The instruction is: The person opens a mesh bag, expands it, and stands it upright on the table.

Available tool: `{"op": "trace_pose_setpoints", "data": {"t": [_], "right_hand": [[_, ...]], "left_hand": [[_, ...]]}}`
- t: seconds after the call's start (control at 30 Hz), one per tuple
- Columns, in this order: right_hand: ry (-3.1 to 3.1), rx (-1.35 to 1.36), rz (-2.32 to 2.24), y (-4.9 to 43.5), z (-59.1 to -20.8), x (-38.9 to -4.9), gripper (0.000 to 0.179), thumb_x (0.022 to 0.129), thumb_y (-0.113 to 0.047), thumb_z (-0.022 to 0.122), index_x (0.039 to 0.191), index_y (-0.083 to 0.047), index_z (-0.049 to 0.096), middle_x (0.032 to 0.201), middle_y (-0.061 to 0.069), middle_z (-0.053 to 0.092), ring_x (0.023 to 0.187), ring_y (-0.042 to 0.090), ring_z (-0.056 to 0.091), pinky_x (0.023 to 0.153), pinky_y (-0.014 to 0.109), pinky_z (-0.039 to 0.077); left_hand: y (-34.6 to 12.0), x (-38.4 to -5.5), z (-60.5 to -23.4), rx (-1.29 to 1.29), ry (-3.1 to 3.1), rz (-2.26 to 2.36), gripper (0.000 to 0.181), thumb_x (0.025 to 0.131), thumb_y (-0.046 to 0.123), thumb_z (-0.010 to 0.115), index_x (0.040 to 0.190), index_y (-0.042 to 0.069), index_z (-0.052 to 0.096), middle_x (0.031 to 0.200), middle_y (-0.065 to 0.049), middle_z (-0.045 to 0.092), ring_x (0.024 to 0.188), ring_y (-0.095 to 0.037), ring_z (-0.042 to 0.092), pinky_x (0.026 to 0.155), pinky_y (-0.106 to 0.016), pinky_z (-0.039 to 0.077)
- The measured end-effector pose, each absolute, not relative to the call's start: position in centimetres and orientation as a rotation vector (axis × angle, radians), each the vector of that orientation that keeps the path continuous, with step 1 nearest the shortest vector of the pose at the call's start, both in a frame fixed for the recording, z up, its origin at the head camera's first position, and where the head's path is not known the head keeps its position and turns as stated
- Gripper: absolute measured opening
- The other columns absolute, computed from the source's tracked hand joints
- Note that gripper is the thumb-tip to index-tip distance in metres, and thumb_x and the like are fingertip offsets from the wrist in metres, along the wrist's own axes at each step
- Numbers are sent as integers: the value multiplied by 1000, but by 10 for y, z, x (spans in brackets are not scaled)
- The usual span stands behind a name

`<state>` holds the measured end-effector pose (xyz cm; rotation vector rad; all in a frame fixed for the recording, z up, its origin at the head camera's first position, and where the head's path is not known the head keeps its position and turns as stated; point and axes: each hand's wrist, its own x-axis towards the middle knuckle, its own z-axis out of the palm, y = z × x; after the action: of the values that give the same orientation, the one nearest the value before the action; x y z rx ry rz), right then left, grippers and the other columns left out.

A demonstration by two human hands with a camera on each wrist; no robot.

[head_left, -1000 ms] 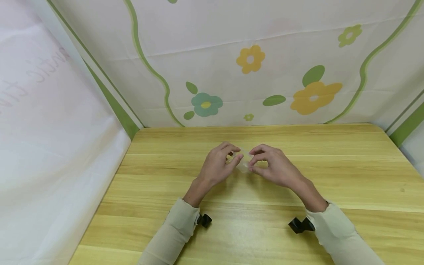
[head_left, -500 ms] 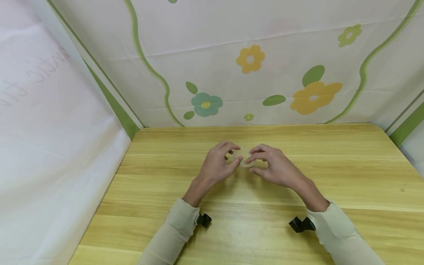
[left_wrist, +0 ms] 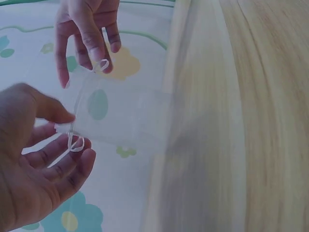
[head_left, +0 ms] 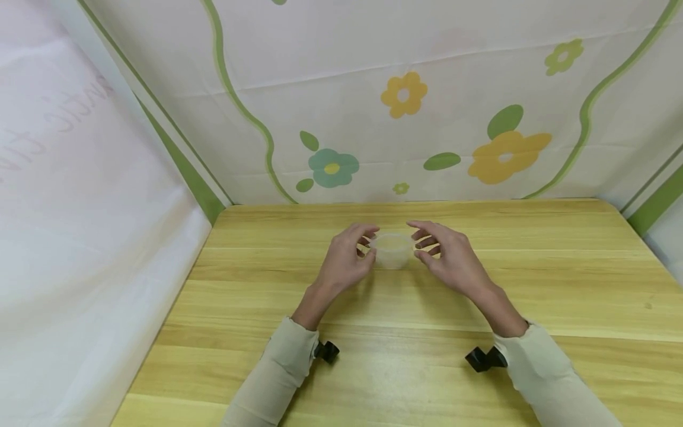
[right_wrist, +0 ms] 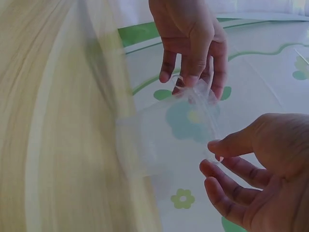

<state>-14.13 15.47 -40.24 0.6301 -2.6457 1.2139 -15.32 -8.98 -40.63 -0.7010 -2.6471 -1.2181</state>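
Observation:
A sheer, translucent white drawstring pouch hangs between both hands over the far middle of the wooden table. Its mouth is up and stretched sideways into an oval in the head view. My left hand pinches one side of the mouth between thumb and fingers, the other fingers loosely bent. On the opposite side my right hand grips the rim with thumb and fingertips. A thin white cord loop sticks out beside the left fingers, and another shows by the right hand. The pouch body looks flat and see-through.
The wooden table reaches back to a white curtain printed with flowers. Another pale cloth hangs along the left side. Small black mounts stick out from the sleeves at both wrists.
Both hands have drawn apart, the right one moving right and slightly away. The pouch, bunched and tilted between the fingertips before, now hangs with its mouth spread.

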Motion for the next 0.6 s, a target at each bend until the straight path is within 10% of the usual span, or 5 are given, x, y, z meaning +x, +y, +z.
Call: {"op": "trace_pose_setpoints", "data": {"t": [0.6], "right_hand": [[-2633,482,1334,142,-414,-141,27,96,3,76,123,-3,75,104,15,82,95,31,80,77,37,68]], "left_hand": [[-76,-150,-410,-697,-2642,-1372,33,98,-3,74,131,1,69,111,-14,78,99,-27,79,80,-21,64]]}}
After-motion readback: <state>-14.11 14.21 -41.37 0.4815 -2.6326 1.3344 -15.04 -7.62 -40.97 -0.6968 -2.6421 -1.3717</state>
